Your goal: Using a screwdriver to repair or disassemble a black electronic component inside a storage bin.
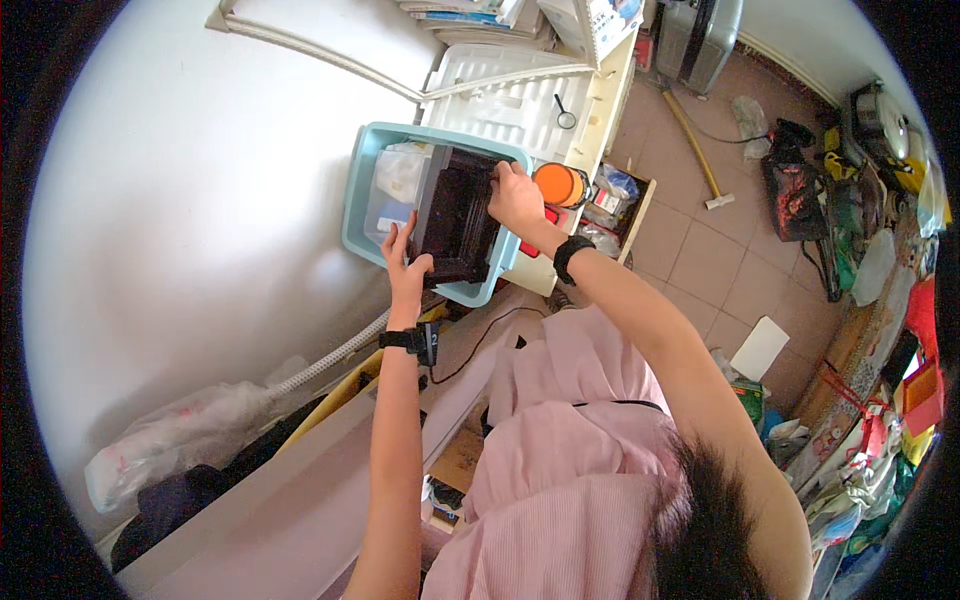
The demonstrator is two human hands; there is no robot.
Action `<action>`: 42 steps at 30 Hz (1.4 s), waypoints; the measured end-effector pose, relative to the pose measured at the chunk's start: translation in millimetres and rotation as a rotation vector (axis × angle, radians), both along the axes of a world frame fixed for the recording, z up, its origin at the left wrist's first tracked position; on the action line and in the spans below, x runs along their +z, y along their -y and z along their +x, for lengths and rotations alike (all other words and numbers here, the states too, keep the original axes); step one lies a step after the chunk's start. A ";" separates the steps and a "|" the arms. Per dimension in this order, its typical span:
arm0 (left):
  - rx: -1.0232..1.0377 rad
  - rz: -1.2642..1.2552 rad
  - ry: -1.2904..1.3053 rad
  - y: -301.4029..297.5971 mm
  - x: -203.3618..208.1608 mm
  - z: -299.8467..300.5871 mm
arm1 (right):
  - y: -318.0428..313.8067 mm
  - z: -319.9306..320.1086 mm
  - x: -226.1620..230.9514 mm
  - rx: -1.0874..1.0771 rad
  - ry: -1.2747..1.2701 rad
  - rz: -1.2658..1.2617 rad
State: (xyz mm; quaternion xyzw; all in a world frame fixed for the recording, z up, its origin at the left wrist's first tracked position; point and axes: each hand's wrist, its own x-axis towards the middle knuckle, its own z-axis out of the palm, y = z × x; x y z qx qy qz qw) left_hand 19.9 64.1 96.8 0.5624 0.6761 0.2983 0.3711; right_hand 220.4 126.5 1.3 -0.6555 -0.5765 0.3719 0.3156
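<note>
Over the rounded blue tub [359, 205], the right hand [516, 200] pinches a ridged black box [458, 215] (plastic-looking); the left hand [405, 265], apart, spreads against it.

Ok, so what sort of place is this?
Probably a cluttered home storage corner: a light-blue plastic tub, an open, pale wooden drawer, and a long yellow-handled tool lying on reddish-brown floor tiles.

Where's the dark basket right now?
In the head view, above centre, the dark basket is in or just over the right part of the blue bin, between the left hand and the right hand.
</note>
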 end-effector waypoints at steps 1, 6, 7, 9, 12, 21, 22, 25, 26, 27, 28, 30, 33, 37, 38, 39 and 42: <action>0.000 0.000 0.001 0.0 -0.2 -0.5 | 1.0 0.7 -2.6 0.000 0.001 0.000; -0.028 0.053 -0.052 1.4 -6.4 -9.4 | 4.0 1.2 -5.6 0.019 0.016 0.127; -0.031 0.050 -0.050 0.9 -4.1 -5.1 | 3.7 2.9 -2.9 0.016 0.018 0.124; 0.025 -0.032 0.037 0.2 0.6 3.3 | 2.1 5.5 2.4 0.050 0.003 -0.027; 0.012 0.002 0.006 2.6 -5.2 -6.5 | 5.0 6.2 7.7 0.078 0.049 0.016; -0.029 0.044 -0.057 1.2 -7.4 -8.3 | 6.0 9.1 -6.0 -0.159 -0.175 0.225; -0.030 0.045 -0.055 0.8 -8.0 -8.3 | 5.3 10.8 -10.7 -0.159 -0.173 0.226; -0.035 0.061 -0.072 0.1 -8.2 -8.1 | 3.9 14.0 -17.5 -0.210 -0.248 0.166; -0.026 0.049 -0.060 0.5 -7.7 -7.9 | 3.1 15.2 -15.6 -0.187 -0.218 0.155; -0.017 0.038 -0.049 0.8 -7.2 -7.4 | 2.4 16.2 -13.5 -0.165 -0.188 0.146; -0.020 0.040 -0.048 0.5 -5.9 -6.2 | 1.1 16.6 -14.0 -0.167 -0.187 0.148; 0.005 0.026 -0.013 -0.4 -3.8 -2.8 | -2.9 17.7 -14.7 -0.094 -0.207 0.048; 0.015 -0.014 0.060 -1.5 -1.4 3.0 | 0.1 17.5 -2.7 -0.063 0.154 0.021; -0.012 0.048 -0.029 3.3 -2.0 -4.7 | 4.7 13.0 13.9 -0.061 0.167 0.008; -0.006 0.041 -0.017 3.4 -2.4 -3.9 | 5.4 12.9 13.5 -0.079 0.153 0.043; 0.001 0.035 -0.006 3.6 -2.5 -3.4 | 6.0 12.5 13.2 -0.096 0.137 0.078; -0.038 0.084 -0.053 3.4 -8.5 -10.2 | 5.1 -1.8 -0.1 -0.206 0.078 0.311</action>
